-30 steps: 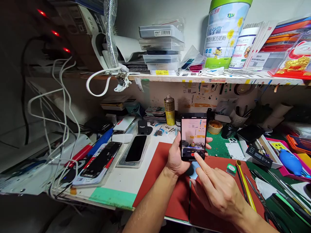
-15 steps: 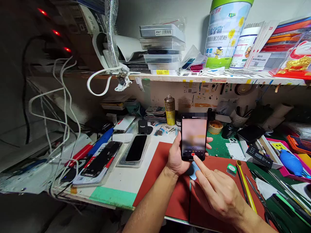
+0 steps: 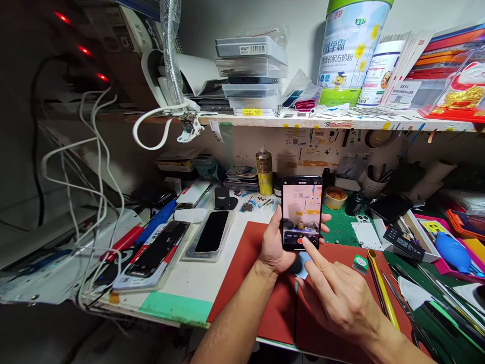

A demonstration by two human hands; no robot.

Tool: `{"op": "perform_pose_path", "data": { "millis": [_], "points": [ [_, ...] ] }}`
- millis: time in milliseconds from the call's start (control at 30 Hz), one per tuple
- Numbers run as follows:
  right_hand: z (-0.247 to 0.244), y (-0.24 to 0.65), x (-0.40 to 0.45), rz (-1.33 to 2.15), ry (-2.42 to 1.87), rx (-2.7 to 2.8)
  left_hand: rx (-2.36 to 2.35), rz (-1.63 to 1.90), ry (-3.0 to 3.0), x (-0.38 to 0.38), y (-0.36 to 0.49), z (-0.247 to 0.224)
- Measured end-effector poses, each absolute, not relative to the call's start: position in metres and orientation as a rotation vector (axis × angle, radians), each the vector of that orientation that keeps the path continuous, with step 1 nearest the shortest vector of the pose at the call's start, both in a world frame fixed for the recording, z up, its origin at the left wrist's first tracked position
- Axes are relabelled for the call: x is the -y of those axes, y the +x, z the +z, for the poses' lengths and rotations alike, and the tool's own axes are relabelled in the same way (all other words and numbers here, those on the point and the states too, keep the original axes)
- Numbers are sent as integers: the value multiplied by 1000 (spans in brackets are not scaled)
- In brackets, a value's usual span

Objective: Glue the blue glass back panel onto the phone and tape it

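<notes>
A smartphone (image 3: pixel 302 210) stands upright in my left hand (image 3: pixel 275 247), thumb along its left edge and fingertips showing past its right edge. Its lit screen displays a camera view, in which the wall behind the bench appears, with a red button low down. My right hand (image 3: pixel 339 296) holds nothing. Its index finger is stretched out to the screen beside the red button, while the other fingers curl loosely. Whether the fingertip presses the glass I cannot tell. Below both hands lies a red-brown mat (image 3: pixel 242 283), with a small light-blue piece (image 3: pixel 302 265) partly hidden behind my hands.
Left on the bench are a phone in a clear tray (image 3: pixel 212 232) and a dark phone part (image 3: pixel 158 250). Tweezers (image 3: pixel 397 298), a yellow-handled tool (image 3: pixel 382 288) and a blue air blower (image 3: pixel 453 253) lie right. A spray can (image 3: pixel 264 172) stands behind, under a loaded shelf (image 3: pixel 310 121).
The blurred picture on the phone screen has turned sharp and shows the wall. My right index finger has shifted slightly up and right; the left hand holds its place.
</notes>
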State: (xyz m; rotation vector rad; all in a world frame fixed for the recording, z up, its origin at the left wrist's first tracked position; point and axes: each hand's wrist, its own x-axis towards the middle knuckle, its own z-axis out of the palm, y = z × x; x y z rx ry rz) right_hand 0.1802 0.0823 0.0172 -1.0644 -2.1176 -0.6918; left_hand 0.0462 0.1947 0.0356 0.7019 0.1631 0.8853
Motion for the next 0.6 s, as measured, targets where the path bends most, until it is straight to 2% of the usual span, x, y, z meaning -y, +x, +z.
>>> {"op": "perform_pose_path", "data": {
  "millis": [600],
  "points": [
    [14, 183, -80, -685, -1009, 2152, -122, 864, 672, -195, 45, 35]
  ]
}}
